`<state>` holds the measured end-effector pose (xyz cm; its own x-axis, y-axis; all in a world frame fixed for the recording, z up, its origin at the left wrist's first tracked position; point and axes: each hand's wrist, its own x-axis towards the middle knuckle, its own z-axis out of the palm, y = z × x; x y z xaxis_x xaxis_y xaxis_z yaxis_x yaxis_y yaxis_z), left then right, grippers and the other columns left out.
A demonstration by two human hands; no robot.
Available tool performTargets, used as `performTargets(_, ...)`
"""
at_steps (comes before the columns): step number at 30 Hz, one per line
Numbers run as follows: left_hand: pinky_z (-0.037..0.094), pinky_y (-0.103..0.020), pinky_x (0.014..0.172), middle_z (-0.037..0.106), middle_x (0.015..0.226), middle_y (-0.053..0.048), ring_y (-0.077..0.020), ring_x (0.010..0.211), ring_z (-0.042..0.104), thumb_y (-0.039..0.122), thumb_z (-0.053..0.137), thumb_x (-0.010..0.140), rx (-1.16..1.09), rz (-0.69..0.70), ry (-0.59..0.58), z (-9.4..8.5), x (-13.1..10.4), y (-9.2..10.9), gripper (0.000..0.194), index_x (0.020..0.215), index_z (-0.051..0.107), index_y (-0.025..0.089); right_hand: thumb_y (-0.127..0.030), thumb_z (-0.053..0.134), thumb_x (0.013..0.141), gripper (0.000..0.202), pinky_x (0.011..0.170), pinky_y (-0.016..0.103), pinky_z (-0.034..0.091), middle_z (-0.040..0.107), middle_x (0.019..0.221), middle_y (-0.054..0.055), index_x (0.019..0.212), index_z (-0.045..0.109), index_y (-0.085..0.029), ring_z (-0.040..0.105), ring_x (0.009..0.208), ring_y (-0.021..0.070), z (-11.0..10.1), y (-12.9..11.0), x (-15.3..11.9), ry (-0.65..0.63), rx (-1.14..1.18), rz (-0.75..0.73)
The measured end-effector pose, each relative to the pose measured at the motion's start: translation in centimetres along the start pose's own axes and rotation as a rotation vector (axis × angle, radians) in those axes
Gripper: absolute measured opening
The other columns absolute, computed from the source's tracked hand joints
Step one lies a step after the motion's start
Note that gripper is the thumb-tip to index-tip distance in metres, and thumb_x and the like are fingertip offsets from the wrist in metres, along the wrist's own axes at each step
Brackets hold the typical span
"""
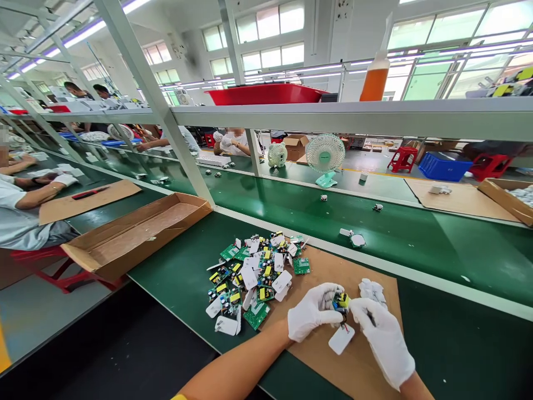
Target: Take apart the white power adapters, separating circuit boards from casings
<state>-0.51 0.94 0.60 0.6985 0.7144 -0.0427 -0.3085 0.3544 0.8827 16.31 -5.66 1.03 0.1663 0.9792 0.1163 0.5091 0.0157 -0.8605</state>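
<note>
While a flat brown cardboard sheet (328, 271) lies beneath, the white-gloved right hand (382, 339) curls, grip unclear, beside the white-gloved left hand (313, 313), which pinches a yellow-and-black circuit assembly (342, 301) wired to a nearer rounded white plastic plate (341, 339).

No legible lettering, brand or number in my view. Small circuit assembly with yellow block (342, 300), in my grip: no print I can read. Flat green rectangular circuit boards (257, 315), heaped before me: pale markings, too small to decipher. Round pale-green plastic desk fan (325, 154), farther off: too distant for any reading.
</note>
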Motion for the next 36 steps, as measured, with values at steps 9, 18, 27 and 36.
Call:
performTargets(9, 0.046, -0.023, 0.065, 0.062, 0.090, -0.003, -0.0103, 0.072, 0.056, 0.018, 0.083, 0.058, 0.011, -0.014, -0.022, -0.2, -0.1, -0.4, 0.056, 0.108, 0.059, 0.017, -0.036, 0.048, 0.088, 0.025, 0.091, 0.039, 0.052, 0.071, 0.104, 0.008, 0.104, 0.061, -0.022, 0.063, 0.104, 0.0244, 0.9, 0.6, -0.1, 0.061, -0.082, -0.120)
performTargets(18, 0.048, -0.025, 0.058, 0.060, 0.081, -0.001, -0.0102, 0.061, 0.057, 0.030, 0.087, 0.054, -0.048, -0.040, -0.051, -0.3, 0.2, -1.2, 0.058, 0.102, 0.059, 0.016, -0.027, 0.042, 0.091, 0.027, 0.080, 0.036, 0.054, 0.066, 0.096, 0.005, 0.105, 0.064, -0.029, 0.064, 0.093, 0.0227, 0.6, -0.1, -0.4, -0.070, -0.278, -0.280)
performTargets(27, 0.047, -0.028, 0.073, 0.061, 0.099, -0.006, -0.0159, 0.084, 0.057, 0.029, 0.084, 0.059, -0.008, -0.012, -0.039, 0.1, -0.1, -0.9, 0.059, 0.110, 0.059, 0.018, -0.029, 0.050, 0.087, 0.013, 0.080, 0.036, 0.054, 0.066, 0.094, 0.006, 0.096, 0.058, -0.023, 0.063, 0.089, 0.0219, 0.9, 1.2, 0.2, 0.005, -0.176, -0.174)
performTargets(36, 0.044, -0.031, 0.081, 0.059, 0.100, -0.006, -0.0169, 0.090, 0.055, 0.029, 0.076, 0.070, -0.040, 0.069, -0.088, 0.6, -0.4, -0.2, 0.061, 0.126, 0.051, 0.021, -0.048, 0.050, 0.086, 0.039, 0.105, 0.051, 0.037, 0.046, 0.140, 0.007, 0.119, 0.056, -0.029, 0.050, 0.121, 0.0283, 1.0, 1.4, 0.2, 0.139, 0.303, 0.079)
